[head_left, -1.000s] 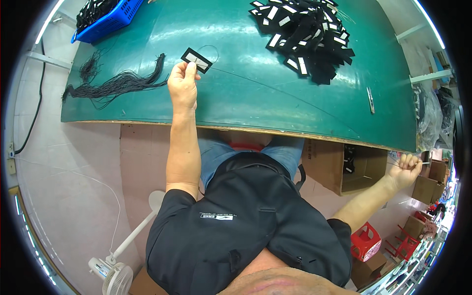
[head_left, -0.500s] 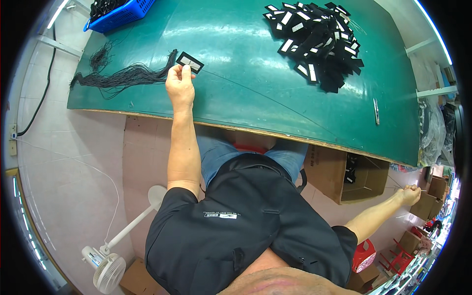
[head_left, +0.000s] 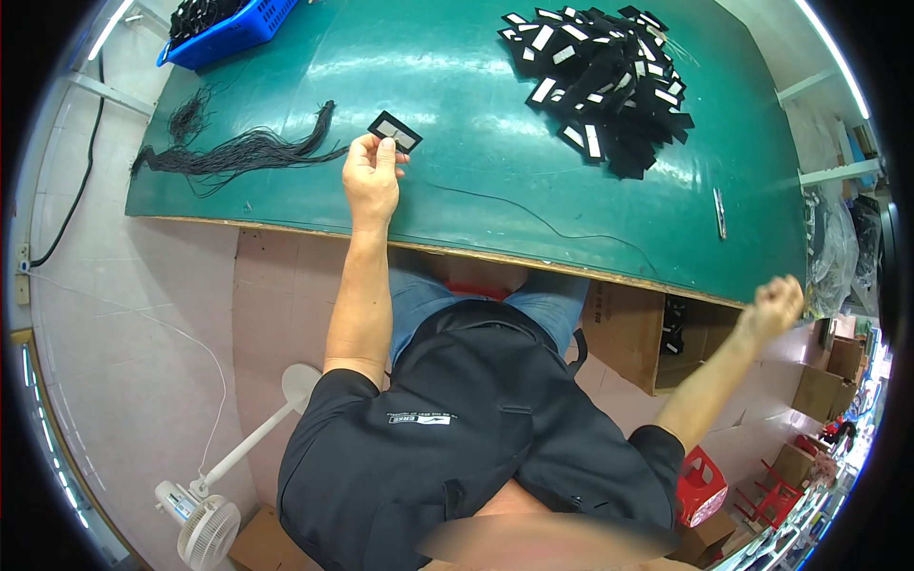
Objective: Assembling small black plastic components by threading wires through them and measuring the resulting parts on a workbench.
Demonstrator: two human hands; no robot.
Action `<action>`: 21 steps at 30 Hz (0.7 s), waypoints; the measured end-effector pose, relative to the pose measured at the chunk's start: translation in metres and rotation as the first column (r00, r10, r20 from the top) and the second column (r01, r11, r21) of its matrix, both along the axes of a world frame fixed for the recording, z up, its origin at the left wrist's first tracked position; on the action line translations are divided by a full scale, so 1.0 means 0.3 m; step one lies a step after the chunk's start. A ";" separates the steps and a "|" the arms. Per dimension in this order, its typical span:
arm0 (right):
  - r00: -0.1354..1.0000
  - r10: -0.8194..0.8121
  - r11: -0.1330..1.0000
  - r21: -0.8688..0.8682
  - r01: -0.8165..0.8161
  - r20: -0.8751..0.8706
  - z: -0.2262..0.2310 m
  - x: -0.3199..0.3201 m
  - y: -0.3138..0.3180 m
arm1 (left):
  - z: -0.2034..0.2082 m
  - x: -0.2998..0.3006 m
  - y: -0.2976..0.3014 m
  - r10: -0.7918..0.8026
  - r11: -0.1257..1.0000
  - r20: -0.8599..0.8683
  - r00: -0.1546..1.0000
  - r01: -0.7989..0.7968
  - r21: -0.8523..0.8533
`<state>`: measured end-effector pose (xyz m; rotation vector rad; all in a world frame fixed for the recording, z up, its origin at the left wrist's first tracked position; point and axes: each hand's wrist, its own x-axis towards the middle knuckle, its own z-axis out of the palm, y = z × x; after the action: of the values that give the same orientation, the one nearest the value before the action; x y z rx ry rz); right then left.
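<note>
My left hand [head_left: 371, 181] pinches a small black patch with a white rectangle [head_left: 395, 132] between thumb and fingers, above the table. A thin dark cord [head_left: 519, 205] trails slackly from near the patch to the right and over the table's front edge. My right hand [head_left: 776, 309] is raised off the table's front right corner, blurred, its fingers curled closed. Whatever it holds cannot be made out. Left of my left hand lies a long bundle of black cords [head_left: 238, 157], with a smaller tangle [head_left: 192, 114] behind it.
A big heap of similar black patches [head_left: 609, 86] lies at the table's back right. Thread snips [head_left: 720, 213] rest near the right edge of the green table [head_left: 457, 124]. A blue basket [head_left: 233, 33] stands back left. Below are a cardboard box [head_left: 624, 333] and a white fan [head_left: 208, 528].
My right hand has risen and come forward toward the table corner. The cord, stretched straight before, now hangs loose in a curve. My left hand has shifted slightly right with the patch.
</note>
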<state>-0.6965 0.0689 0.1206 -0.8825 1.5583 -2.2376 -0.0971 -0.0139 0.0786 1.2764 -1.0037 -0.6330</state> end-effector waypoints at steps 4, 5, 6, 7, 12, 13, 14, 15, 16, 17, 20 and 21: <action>0.819 0.536 0.843 0.086 -0.530 -0.206 0.009 0.563 -0.075 | -0.008 -0.108 0.024 -0.122 0.992 -0.021 0.992 0.122 -0.028; 0.756 0.592 0.801 0.099 -0.591 -0.280 0.004 0.694 -0.092 | -0.015 -0.136 0.028 -0.137 0.990 -0.019 0.990 0.136 -0.024; 0.669 0.654 0.744 0.141 -0.653 -0.353 -0.013 0.800 -0.113 | -0.023 -0.153 0.043 -0.155 0.988 -0.016 0.988 0.155 -0.018; 0.599 0.719 0.680 0.179 -0.711 -0.352 -0.018 0.903 -0.126 | -0.031 -0.174 0.053 -0.178 0.984 -0.011 0.984 0.177 -0.013; 0.496 0.791 0.594 0.259 -0.762 -0.357 -0.121 1.191 -0.197 | -0.052 -0.228 0.070 -0.242 0.970 -0.017 0.970 0.241 -0.023; 0.496 0.795 0.595 0.290 -0.749 -0.349 -0.141 1.208 -0.204 | -0.056 -0.232 0.074 -0.241 0.970 -0.019 0.970 0.241 -0.019; 0.495 0.796 0.594 0.293 -0.749 -0.348 -0.158 1.217 -0.212 | -0.059 -0.232 0.072 -0.247 0.969 -0.011 0.969 0.247 -0.025; 0.500 0.788 0.603 0.290 -0.743 -0.360 -0.174 1.224 -0.220 | -0.061 -0.233 0.069 -0.253 0.967 -0.004 0.967 0.253 -0.031; 0.504 0.779 0.613 0.288 -0.736 -0.372 -0.186 1.230 -0.226 | -0.063 -0.232 0.067 -0.259 0.965 0.003 0.966 0.259 -0.038; 0.508 0.771 0.622 0.286 -0.729 -0.384 -0.190 1.233 -0.227 | -0.062 -0.231 0.068 -0.259 0.965 0.001 0.966 0.259 -0.035; 0.508 0.772 0.623 0.294 -0.725 -0.383 -0.191 1.235 -0.227 | -0.055 -0.229 0.069 -0.252 0.967 -0.015 0.968 0.251 -0.030; 0.508 0.771 0.623 0.296 -0.724 -0.384 -0.190 1.235 -0.228 | -0.057 -0.228 0.069 -0.252 0.967 -0.017 0.967 0.252 -0.028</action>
<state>-0.3259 0.0006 0.0638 -1.7734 1.0612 -1.3307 -0.1654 0.0067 0.0616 1.1256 -1.1641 -0.8239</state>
